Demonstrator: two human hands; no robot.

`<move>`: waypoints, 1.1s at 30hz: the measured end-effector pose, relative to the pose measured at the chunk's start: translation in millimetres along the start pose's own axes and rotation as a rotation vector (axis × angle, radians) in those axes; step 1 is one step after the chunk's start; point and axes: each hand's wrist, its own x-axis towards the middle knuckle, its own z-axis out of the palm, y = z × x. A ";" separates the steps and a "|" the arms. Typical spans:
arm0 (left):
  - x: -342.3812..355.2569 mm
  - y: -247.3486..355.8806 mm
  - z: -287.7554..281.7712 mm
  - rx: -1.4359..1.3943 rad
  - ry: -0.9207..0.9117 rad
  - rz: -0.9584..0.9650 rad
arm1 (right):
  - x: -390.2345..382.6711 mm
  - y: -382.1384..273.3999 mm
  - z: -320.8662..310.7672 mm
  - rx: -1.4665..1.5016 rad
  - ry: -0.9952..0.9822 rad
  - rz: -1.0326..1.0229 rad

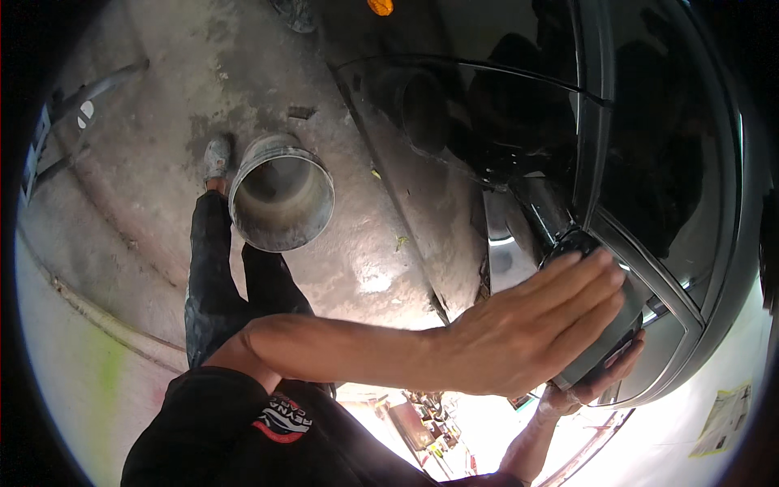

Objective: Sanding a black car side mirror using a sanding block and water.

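Observation:
My left hand [531, 329] lies flat, fingers stretched out together, against the back of a dark side mirror [607, 345] on a dark car [649, 162]. My right hand [591, 383] comes up from below, its fingers curled around the mirror's lower edge. Most of the mirror housing is hidden behind my left hand. The left forearm reaches across the view from my black sleeve at the lower left.
A grey metal bucket [280, 195] stands on the stained concrete floor [162, 97] by my dark-trousered legs and a grey shoe [217, 156]. The car's door and window glass fill the right side. A yellow-green paper [725, 418] lies at the lower right.

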 end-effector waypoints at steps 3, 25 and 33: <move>23.8 -9.0 -13.4 -0.176 -0.049 -0.073 | 0.6 0.4 6.5 0.010 0.026 0.047; 8.2 -31.4 -16.4 -0.567 -0.052 -0.349 | 0.0 4.6 -7.0 -0.140 -0.078 0.103; 33.7 -31.8 -23.8 -0.580 -0.100 -0.356 | -3.5 17.7 -16.5 -0.263 -0.156 0.156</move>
